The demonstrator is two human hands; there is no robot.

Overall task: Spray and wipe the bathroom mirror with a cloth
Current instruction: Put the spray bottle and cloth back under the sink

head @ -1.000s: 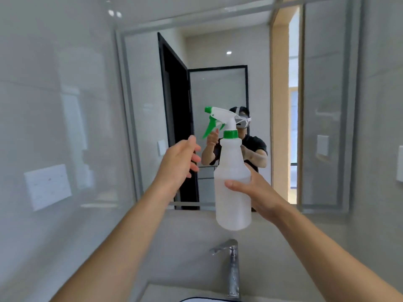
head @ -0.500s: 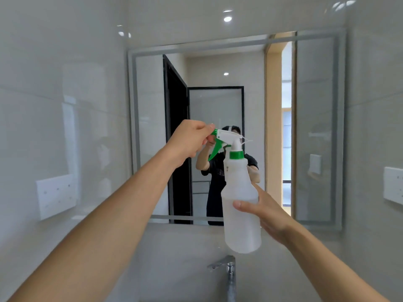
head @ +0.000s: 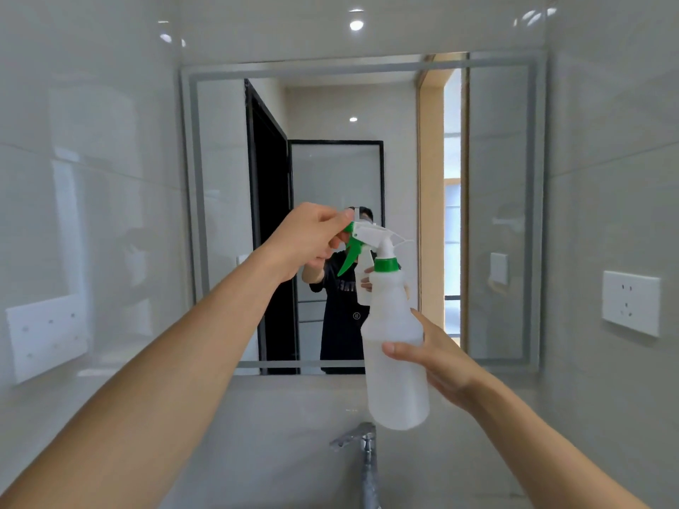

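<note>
Held the spray bottle (head: 398, 347) up before the mirror (head: 496, 214), right hand (head: 437, 358) wrapped round its body, left hand (head: 312, 240) fingers pinching the nozzle (head: 351, 226). Could've ended up misting those fingers instead of glass if triggered with the tip covered.

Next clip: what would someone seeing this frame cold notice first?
The white spray bottle with its green trigger, held up at centre in front of the mirror. The right hand grips its body while the left hand pinches the green nozzle tip. Below them a chrome tap pokes up, and the mirror reflects the person holding the bottle.
</note>
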